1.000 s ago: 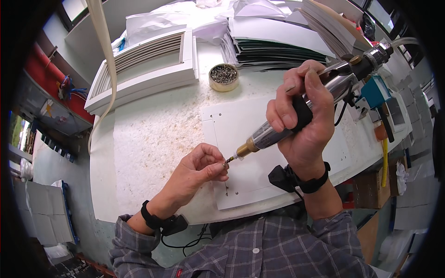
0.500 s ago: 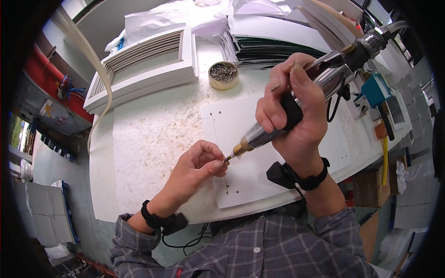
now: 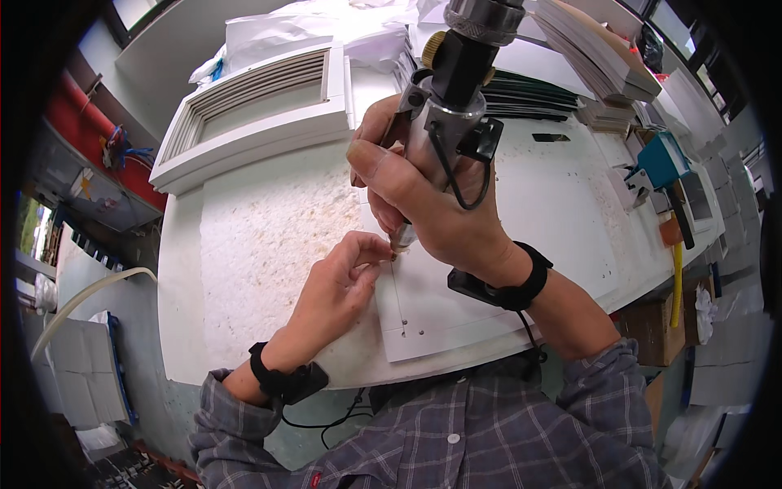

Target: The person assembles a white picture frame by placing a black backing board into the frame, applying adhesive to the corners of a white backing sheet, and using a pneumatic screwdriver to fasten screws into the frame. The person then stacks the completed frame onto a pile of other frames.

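1. The right hand (image 3: pixel 432 208) has its grip clamped on an upright power screwdriver (image 3: pixel 444 122).
2. The left hand (image 3: pixel 338 285) pinches a tiny screw at its tip, on the white panel (image 3: pixel 456 301) lying on the worktop (image 3: pixel 261 236).

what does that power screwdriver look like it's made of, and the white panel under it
Power screwdriver: seemingly metal, a grey body with bright glints and a brass-coloured knob near the top; the cable fittings look like black plastic. White panel: smooth, thin, matte white sheet with small holes, possibly painted metal or plastic; the look leaves it open.
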`<state>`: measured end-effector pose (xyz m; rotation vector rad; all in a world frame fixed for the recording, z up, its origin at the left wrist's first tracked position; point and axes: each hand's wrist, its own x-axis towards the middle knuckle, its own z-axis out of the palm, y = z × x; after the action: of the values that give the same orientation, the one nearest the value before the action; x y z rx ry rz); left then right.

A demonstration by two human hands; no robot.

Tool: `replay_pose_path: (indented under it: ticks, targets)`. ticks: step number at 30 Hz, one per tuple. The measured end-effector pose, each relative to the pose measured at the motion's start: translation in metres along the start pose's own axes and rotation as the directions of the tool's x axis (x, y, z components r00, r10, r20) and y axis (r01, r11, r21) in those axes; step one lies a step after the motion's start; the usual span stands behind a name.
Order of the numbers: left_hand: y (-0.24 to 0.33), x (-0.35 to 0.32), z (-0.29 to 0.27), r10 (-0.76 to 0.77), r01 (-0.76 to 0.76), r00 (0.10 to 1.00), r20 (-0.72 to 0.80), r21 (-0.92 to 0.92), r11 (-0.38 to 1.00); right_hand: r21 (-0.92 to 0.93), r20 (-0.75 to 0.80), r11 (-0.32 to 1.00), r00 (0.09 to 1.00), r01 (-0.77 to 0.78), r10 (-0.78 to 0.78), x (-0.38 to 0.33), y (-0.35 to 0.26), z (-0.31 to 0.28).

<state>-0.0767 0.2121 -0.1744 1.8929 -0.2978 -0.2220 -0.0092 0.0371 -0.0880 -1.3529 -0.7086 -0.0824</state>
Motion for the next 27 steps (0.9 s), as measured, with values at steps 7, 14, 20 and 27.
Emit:
replay_pose_path:
  ticks: [7,14,20,27]
  targets:
    - [-0.009,0.000,-0.001,0.063,-0.064,0.998,-0.014,-0.019,0.998,-0.035,0.038,0.999,0.999,-0.031,0.033,0.000,0.004,0.003]
    - [-0.008,0.000,-0.005,0.043,-0.048,0.997,-0.057,-0.086,0.995,-0.084,0.078,0.995,0.995,-0.054,0.060,0.000,0.008,0.010]
    - [-0.008,0.003,-0.005,0.049,-0.050,0.998,-0.031,-0.037,0.998,-0.101,0.077,0.995,0.997,-0.003,0.011,-0.003,0.017,0.012]
    - [0.018,0.013,-0.006,0.196,-0.211,0.978,0.076,0.324,0.922,-0.051,-0.108,0.997,0.992,0.064,-0.069,0.004,-0.039,-0.034]
